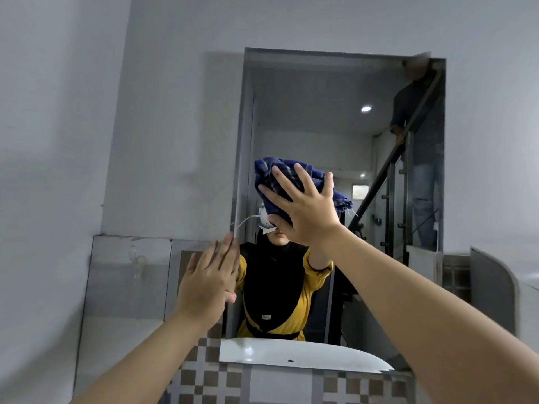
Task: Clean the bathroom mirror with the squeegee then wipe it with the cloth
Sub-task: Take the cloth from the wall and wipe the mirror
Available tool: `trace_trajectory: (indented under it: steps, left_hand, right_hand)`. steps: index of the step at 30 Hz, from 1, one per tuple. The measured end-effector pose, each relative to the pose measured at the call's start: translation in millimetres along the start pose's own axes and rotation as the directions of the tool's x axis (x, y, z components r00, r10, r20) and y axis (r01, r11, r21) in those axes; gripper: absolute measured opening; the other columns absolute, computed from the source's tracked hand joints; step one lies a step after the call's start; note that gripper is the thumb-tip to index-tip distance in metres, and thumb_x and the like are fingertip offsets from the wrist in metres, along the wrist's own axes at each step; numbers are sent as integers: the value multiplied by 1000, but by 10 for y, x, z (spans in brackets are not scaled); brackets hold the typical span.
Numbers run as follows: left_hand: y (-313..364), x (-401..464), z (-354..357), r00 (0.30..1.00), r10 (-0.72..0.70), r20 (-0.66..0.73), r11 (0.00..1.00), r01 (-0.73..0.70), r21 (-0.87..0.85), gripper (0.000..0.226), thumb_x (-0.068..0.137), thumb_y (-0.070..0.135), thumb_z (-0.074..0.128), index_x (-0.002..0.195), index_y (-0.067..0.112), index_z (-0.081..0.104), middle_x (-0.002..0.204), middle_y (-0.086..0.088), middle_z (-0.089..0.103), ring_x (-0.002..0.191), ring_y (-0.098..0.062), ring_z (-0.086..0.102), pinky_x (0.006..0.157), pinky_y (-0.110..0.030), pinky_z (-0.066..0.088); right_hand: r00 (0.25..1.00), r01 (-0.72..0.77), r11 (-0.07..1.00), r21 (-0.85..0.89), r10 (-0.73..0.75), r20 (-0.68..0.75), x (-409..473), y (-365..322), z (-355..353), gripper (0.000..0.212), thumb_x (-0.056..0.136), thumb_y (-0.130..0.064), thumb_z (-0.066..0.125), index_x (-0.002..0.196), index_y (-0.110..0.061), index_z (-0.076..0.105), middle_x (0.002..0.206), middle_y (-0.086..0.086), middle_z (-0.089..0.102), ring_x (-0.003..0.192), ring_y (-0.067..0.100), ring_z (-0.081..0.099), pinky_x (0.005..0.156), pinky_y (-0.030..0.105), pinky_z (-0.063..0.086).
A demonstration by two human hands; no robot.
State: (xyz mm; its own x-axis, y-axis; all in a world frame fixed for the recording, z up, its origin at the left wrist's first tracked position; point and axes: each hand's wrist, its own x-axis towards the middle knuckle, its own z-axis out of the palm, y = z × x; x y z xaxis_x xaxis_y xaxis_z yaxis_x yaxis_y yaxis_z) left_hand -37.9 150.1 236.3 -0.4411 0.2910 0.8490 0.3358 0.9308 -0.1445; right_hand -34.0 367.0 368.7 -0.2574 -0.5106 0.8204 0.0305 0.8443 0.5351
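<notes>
Mirror [315, 126] 1 | cloth [264, 172] 1 under right hand [309, 217] | left hand [207, 284] flat

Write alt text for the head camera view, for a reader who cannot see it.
A person's right hand presses a blue cloth against a bathroom mirror, fingers spread. The left hand is raised open at the mirror's left edge, and a white sink sits below.

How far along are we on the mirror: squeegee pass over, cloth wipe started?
Done, apparently: no squeegee is in view, so that pass looks finished. In hand: the right hand presses the blue cloth against the mirror at mid-height, fingers spread; the left hand rests open at its left edge. Left: probably wiping the upper and right-hand glass.
</notes>
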Motion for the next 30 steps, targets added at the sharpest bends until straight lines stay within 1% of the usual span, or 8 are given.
trace_trajectory:
  steps: [3, 5, 12, 16, 20, 23, 26, 30]
  left_hand:
    - [-201, -37, -2, 1000, -24, -12, 1000, 24, 9, 109, 60, 21, 82, 146, 18, 15, 155, -1, 15, 138, -28, 26, 107, -48, 28]
    - [-254, -48, -44, 999, -33, -11, 999, 33, 13, 120, 54, 15, 83, 147, 20, 7, 155, 0, 11, 138, -28, 24, 107, -48, 28]
    - [-330, -92, -163, 998, -21, -66, 999, 23, 28, 107, 50, 17, 88, 141, 11, 31, 147, -10, 34, 127, -29, 35, 101, -49, 31]
    - [-288, -48, -156, 997, -26, -71, 997, 30, 65, 110, 35, 21, 92, 133, 4, 43, 136, -18, 49, 118, -28, 37, 100, -41, 31]
    - [-223, -54, -193, 998, -49, -47, 992, 54, 111, 114, 37, 27, 92, 136, 8, 38, 143, -12, 41, 115, -38, 52, 90, -55, 43]
    - [-213, -72, -190, 998, -57, -27, 992, 60, 108, 115, 38, 26, 92, 137, 9, 35, 145, -11, 38, 116, -39, 52, 89, -57, 43]
    - [-201, -66, -204, 998, -59, -12, 990, 60, 129, 115, 42, 26, 91, 139, 10, 33, 148, -10, 34, 121, -37, 48, 91, -55, 42]
    - [-184, -104, -210, 997, -75, 20, 987, 71, 143, 120, 45, 32, 90, 143, 11, 24, 150, -9, 28, 128, -35, 41, 96, -54, 39]
  right_hand:
    - [998, -55, 998, -13, 55, 33, -62, 94, -49, 59, 88, -60, 43, 143, -39, 36, 154, -1, 33, 138, 39, 28, 95, 75, 24]
    - [993, -119, 993, -11, 119, 12, -169, 259, 4, 59, 87, -61, 43, 143, -40, 36, 154, -1, 33, 138, 38, 27, 96, 75, 25]
    - [918, -394, 919, -17, 394, 30, -677, 765, 59, 61, 87, -63, 37, 144, -41, 33, 155, 1, 31, 139, 37, 25, 97, 72, 26]
    - [813, -582, 812, 31, 581, 45, -926, 966, 103, 62, 88, -59, 36, 146, -41, 26, 158, 3, 22, 140, 37, 18, 95, 75, 26]
    - [633, -772, 623, 131, 772, 56, -1008, 779, 129, 58, 91, -58, 30, 146, -44, 20, 160, -1, 14, 142, 34, 12, 98, 77, 20]
    - [522, -843, 501, 196, 850, 74, -988, 484, 178, 56, 93, -57, 33, 146, -45, 18, 160, -4, 10, 144, 32, 9, 101, 76, 13]
    - [509, -848, 480, 223, 855, 95, -933, 224, 205, 58, 92, -57, 35, 146, -45, 18, 160, -4, 9, 143, 33, 7, 100, 77, 13]
    - [587, -800, 551, 236, 801, 120, -802, -104, 174, 58, 93, -54, 38, 147, -40, 23, 160, 1, 13, 142, 37, 8, 98, 78, 16]
